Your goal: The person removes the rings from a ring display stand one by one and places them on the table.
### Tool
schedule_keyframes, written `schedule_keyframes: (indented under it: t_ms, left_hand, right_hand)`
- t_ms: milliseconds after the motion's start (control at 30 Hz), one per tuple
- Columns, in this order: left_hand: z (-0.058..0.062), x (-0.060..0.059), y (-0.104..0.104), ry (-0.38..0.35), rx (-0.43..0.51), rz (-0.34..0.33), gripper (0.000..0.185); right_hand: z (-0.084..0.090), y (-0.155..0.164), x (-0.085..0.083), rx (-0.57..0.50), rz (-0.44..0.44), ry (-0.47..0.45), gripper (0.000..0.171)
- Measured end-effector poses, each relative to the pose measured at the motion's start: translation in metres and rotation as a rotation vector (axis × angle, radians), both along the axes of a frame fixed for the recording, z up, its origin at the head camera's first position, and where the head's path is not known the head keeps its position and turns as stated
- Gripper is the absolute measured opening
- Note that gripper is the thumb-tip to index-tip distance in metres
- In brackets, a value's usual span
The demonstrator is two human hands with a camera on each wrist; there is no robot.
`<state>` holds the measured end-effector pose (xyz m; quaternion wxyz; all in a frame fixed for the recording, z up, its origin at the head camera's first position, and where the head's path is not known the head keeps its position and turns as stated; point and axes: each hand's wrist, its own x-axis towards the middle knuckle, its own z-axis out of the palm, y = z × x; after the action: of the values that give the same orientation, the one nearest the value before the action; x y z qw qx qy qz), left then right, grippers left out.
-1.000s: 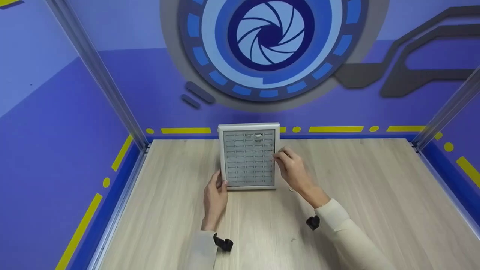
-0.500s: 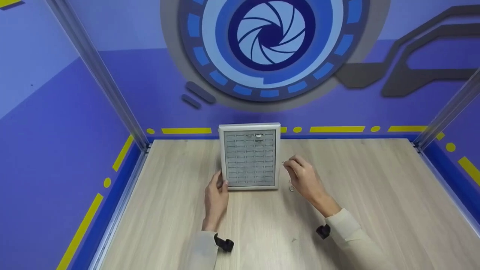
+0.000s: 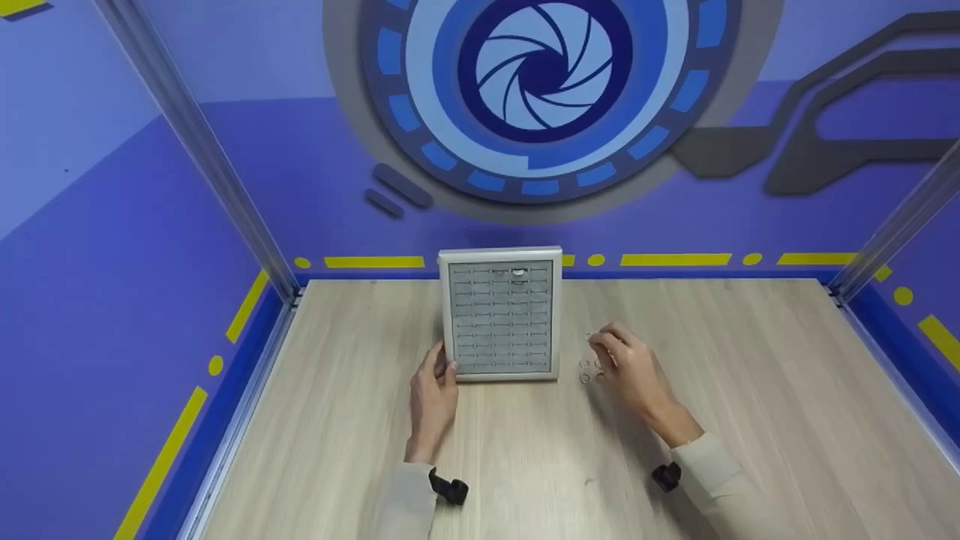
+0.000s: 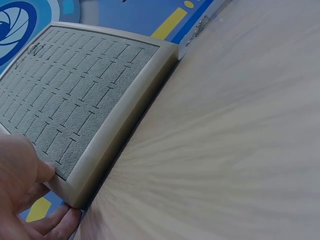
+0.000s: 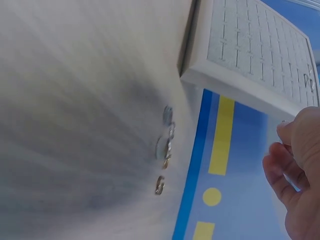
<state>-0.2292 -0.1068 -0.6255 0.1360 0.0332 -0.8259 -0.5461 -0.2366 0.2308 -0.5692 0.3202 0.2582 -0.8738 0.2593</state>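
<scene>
On wooden table (image 3: 750, 390): grey slotted ring tray (image 3: 501, 315), near-left corner pinched by left hand (image 3: 433, 394). Small rings (image 3: 589, 370) just right of tray. Right hand (image 3: 634, 371) above rings, fingers curled; grasp indiscernible. Advice: steady tray, pick one ring singly.

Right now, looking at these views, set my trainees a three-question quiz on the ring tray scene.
1. True or false: the left hand grips the ring tray at its near left corner.
2. Where do the loose rings lie? A) in the tray B) on the table, right of the tray C) in the left hand
3. Which hand is nearest them?

Key: 1 true; 2 B; 3 the right hand.
</scene>
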Motion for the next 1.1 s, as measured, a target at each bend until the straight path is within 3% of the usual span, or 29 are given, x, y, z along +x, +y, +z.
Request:
schedule_keyframes:
  t_ms: [433, 1100]
  left_hand:
    - [0.001, 0.0, 0.002, -0.01, 0.014, -0.009, 0.054]
    - [0.001, 0.001, 0.001, 0.008, -0.011, -0.001, 0.053]
  right_hand:
    - [-0.012, 0.027, 0.009, -0.017, -0.017, -0.009, 0.024]
    - [-0.037, 0.048, 0.022, 0.024, -0.084, -0.153, 0.016]
